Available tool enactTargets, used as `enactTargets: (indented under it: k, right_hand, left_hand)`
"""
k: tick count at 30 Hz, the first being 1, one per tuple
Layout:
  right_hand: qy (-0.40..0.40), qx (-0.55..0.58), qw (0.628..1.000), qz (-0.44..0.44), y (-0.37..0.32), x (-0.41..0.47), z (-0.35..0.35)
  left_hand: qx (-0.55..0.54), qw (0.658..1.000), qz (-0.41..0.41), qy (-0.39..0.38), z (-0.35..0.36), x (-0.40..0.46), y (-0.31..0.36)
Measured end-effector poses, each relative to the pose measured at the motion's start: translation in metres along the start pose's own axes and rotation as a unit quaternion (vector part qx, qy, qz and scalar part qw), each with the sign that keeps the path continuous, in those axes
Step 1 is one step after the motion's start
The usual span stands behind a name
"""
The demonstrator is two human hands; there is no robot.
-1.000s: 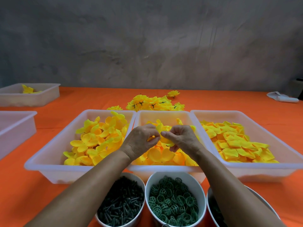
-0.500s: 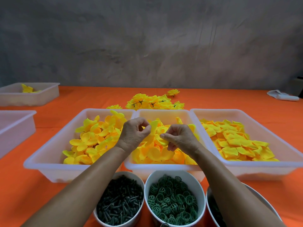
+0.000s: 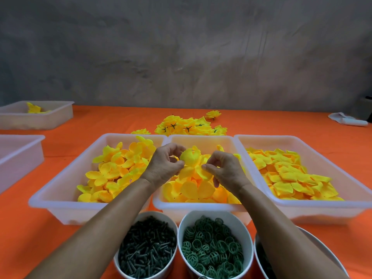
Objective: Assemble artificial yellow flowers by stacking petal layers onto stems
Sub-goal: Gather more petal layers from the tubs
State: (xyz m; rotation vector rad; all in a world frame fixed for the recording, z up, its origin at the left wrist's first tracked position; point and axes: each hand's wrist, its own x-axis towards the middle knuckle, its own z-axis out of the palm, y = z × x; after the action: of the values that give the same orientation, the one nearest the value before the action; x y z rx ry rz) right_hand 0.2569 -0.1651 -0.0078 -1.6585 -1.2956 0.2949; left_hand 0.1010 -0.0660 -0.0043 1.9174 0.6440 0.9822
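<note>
- So, my left hand [image 3: 164, 164] and right hand [image 3: 225, 168] hover over the middle tray [image 3: 201, 204], both curled.
- Left hand pinches a yellow petal layer [image 3: 189, 158] between thumb and fingertips, lifted just above the pile.
- Right hand pinches the edge of a petal [image 3: 204, 173] lower down; I can't tell if it's the same layer or a second one.
- Petal layer looks like thin fabric, so I judge it light, soft and floppy; likely clings to its neighbours, so it needs peeling apart.
- Best hold is probably near the centre, where the hole would be; the hole isn't visible now. Edge grips would just fold it.
- Looks: bright yellow with orange shading, rounded cupped lobes.
- Left tray [image 3: 60, 200] holds similar rounded petals, right tray [image 3: 322, 206] flatter, pointier ones.
- Dark green stems [image 3: 147, 252] sit in a white bowl nearest me, green ring pieces [image 3: 213, 248] in the bowl beside it.
- Finished flowers [image 3: 191, 125] lie on the orange surface [image 3: 100, 121] behind the trays.
- No stem in either hand that I can see, so stacking isn't started for this one.
</note>
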Motion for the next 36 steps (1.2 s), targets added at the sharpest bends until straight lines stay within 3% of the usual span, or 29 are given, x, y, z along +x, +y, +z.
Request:
enactTargets:
  k: [14,19,23,30,36]
  right_hand:
    - [-0.041,0.026,0.999,0.003,-0.0033,-0.0016,0.0041]
    - [-0.054,0.009,0.999,-0.003,-0.0014,-0.0015,0.0039]
    - [-0.013,-0.045,0.999,0.001,0.0034,0.0024,0.0044]
    - [0.073,-0.027,0.997,-0.005,0.0035,0.0033,0.0003]
    - [0.012,-0.046,0.999,-0.023,-0.0009,0.0017,0.0022]
  left_hand:
    - [0.055,0.996,0.001,-0.064,0.0048,-0.0007,0.0027]
    - [0.021,0.997,-0.004,-0.074,0.0024,-0.0007,0.0003]
    - [-0.022,0.999,-0.016,-0.038,-0.0001,0.0004,0.0007]
    - [-0.053,0.998,-0.038,-0.022,-0.0023,0.0011,-0.0001]
    - [0.037,0.998,-0.015,-0.042,0.0016,0.0005,0.0003]
